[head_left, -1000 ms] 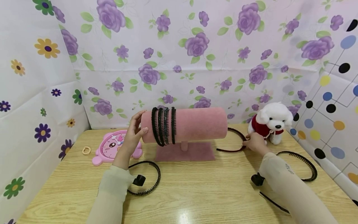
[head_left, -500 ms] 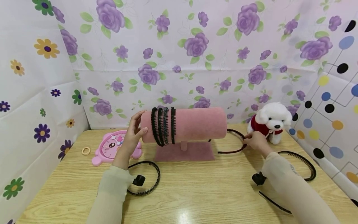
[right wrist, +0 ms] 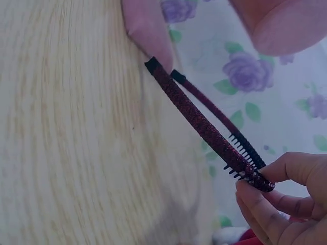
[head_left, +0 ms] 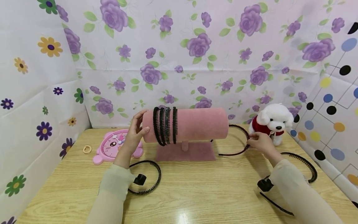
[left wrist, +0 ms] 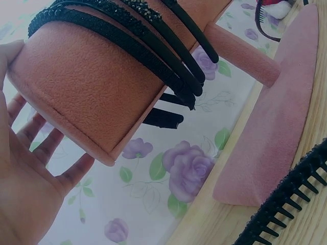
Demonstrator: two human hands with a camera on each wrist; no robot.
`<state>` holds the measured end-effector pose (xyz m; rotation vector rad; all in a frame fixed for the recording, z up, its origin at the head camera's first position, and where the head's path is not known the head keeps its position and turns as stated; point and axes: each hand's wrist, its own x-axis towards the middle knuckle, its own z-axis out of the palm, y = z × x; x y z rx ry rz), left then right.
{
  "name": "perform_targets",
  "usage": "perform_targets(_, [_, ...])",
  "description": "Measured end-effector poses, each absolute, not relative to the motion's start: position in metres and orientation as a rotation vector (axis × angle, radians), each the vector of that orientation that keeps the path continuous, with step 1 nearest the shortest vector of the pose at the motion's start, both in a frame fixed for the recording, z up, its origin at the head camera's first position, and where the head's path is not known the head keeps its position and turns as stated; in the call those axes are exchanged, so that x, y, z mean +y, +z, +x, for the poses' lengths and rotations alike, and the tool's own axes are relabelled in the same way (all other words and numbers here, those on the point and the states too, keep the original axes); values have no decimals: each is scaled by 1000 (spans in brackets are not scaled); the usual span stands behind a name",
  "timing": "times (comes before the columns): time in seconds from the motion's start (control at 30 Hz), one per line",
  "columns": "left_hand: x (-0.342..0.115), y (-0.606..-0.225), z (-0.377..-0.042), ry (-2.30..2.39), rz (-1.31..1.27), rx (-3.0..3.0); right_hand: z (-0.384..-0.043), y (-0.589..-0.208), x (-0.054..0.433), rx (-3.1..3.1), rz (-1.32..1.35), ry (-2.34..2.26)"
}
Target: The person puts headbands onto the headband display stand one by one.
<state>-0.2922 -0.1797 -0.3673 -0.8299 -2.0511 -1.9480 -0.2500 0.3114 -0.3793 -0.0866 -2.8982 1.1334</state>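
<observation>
A pink padded headband stand [head_left: 201, 123], a roll on a post over a flat base, stands mid-table. Several black toothed headbands [head_left: 175, 127] sit on its left part, one with glittery stones. My left hand [head_left: 132, 137] holds the roll's left end, thumb in front and fingers spread behind. To the right of the stand, my right hand [head_left: 262, 143] pinches a dark red glittery headband [right wrist: 196, 120] at the middle of its arch, between thumb and fingers. In the right wrist view its two ends point towards the stand, teeth on the inner side.
One black headband [head_left: 160, 177] lies front left, others [head_left: 311, 168] at the right near my right forearm. A pink clock [head_left: 107, 149] and a small wooden ring [head_left: 87, 149] are on the left. A white plush dog [head_left: 275, 115] sits behind my right hand.
The right hand has drawn slightly right and towards me with the red headband, whose arch now shows more fully. The left hand keeps its place on the stand.
</observation>
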Motion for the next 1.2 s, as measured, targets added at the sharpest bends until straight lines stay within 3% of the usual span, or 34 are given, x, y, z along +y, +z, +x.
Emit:
perform_targets(0.23, [-180,-368,-293,-1950,-831,-2052,-237,-369,310,-2806,-27,1243])
perform_targets(1.2, [-178,-367,-292,-1962,-826,-2041,-190,-313,266,-2545,213,835])
